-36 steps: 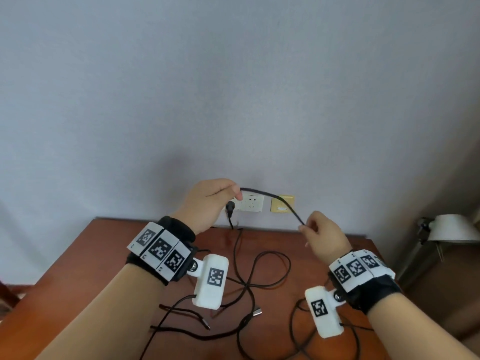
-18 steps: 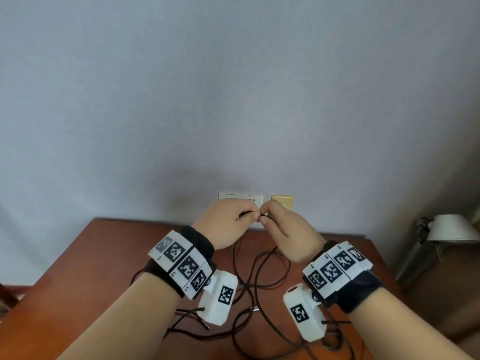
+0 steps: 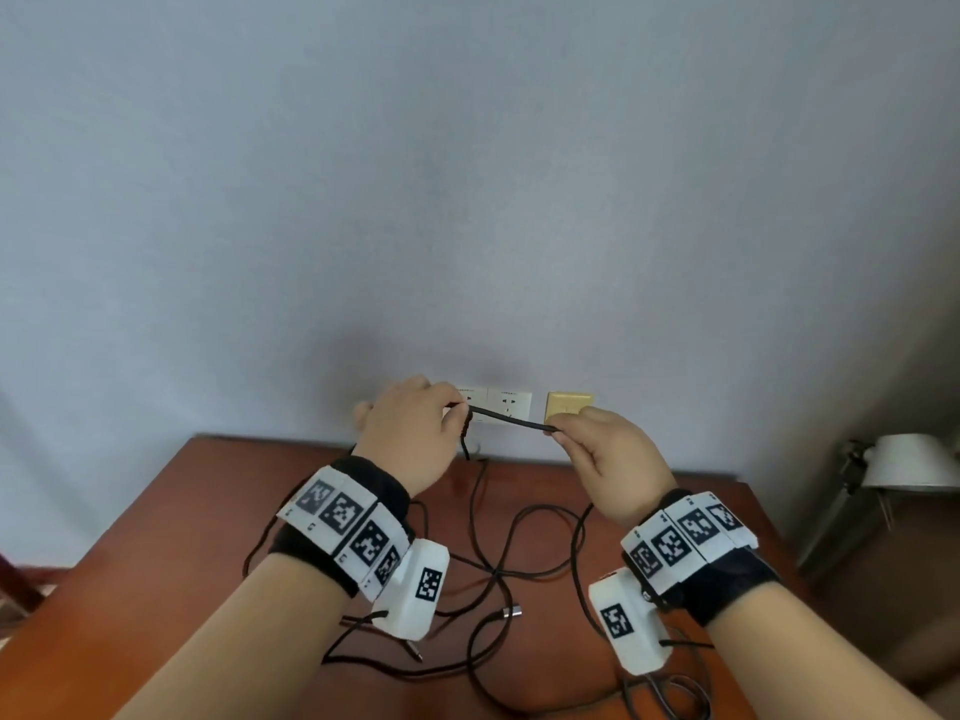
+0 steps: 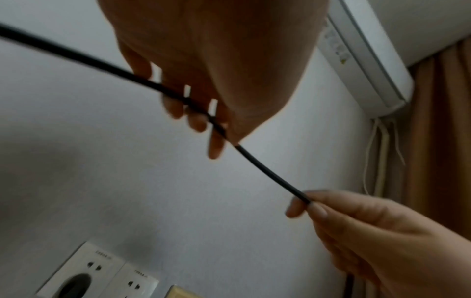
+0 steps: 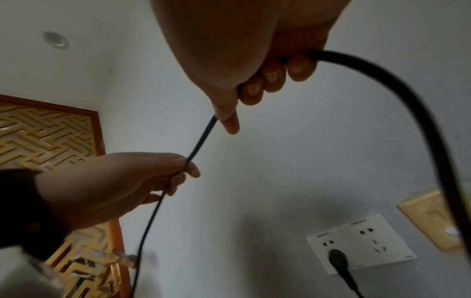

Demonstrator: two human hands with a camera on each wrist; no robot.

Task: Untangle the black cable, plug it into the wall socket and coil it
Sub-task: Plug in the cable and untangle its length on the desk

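The black cable (image 3: 506,418) runs taut in a short straight stretch between my two hands, in front of the white wall socket (image 3: 511,405). My left hand (image 3: 457,407) pinches it at the left end, and the cable passes through its curled fingers (image 4: 196,121). My right hand (image 3: 553,428) pinches the other end between thumb and curled fingers (image 5: 270,78). The cable's black plug (image 5: 336,258) sits in the socket's left outlet (image 5: 328,244). The rest of the cable lies in loose crossing loops (image 3: 519,543) on the brown table (image 3: 208,511).
A metal-tipped connector end (image 3: 511,611) lies among the loops. A yellow wall plate (image 3: 569,405) is right of the socket. A white lamp (image 3: 909,465) stands off the table's right side. An air conditioner (image 4: 364,50) and a curtain (image 4: 443,141) are high on the right.
One second ago the hands were apart with a sagging span of cable. They met in front of the socket, and have now drawn apart again with a short taut stretch between them.
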